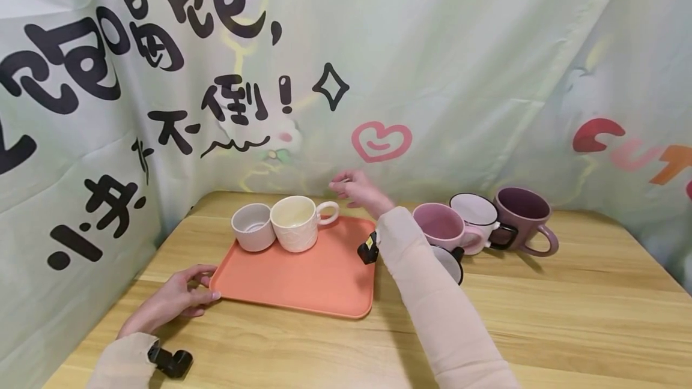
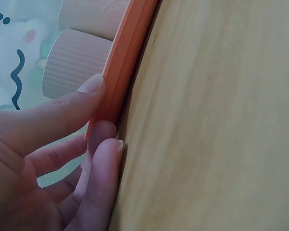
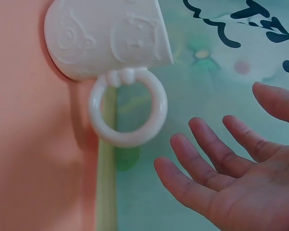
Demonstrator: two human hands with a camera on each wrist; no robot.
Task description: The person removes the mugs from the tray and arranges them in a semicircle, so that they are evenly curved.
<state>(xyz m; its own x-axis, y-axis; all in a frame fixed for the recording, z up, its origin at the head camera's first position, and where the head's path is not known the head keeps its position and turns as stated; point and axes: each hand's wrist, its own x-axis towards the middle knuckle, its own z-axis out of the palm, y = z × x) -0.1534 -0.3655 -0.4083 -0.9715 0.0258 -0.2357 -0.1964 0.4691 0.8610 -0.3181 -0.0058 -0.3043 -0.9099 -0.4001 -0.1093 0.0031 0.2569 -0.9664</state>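
An orange tray (image 1: 303,278) lies on the wooden table. My left hand (image 1: 175,299) pinches its near left corner; in the left wrist view, the thumb (image 2: 62,108) rests against the tray's edge (image 2: 123,62) with curled fingers by the corner. On the tray's back left, a small ribbed grey-white cup (image 1: 253,230) and a cream mug (image 1: 294,227) with a ring handle stand upright side by side. My right hand (image 1: 361,189) hovers beyond the tray's back edge, right of the mug. Its fingers (image 3: 183,185) are spread and slightly bent, apart from the ring handle (image 3: 159,103), holding nothing.
Right of the tray stand a pink mug (image 1: 438,221), a white mug with a black rim (image 1: 473,209) and a dark purple mug (image 1: 523,206). Another black-rimmed cup (image 1: 449,264) is partly hidden by my right sleeve. A printed curtain (image 1: 459,77) hangs behind the table (image 1: 584,305).
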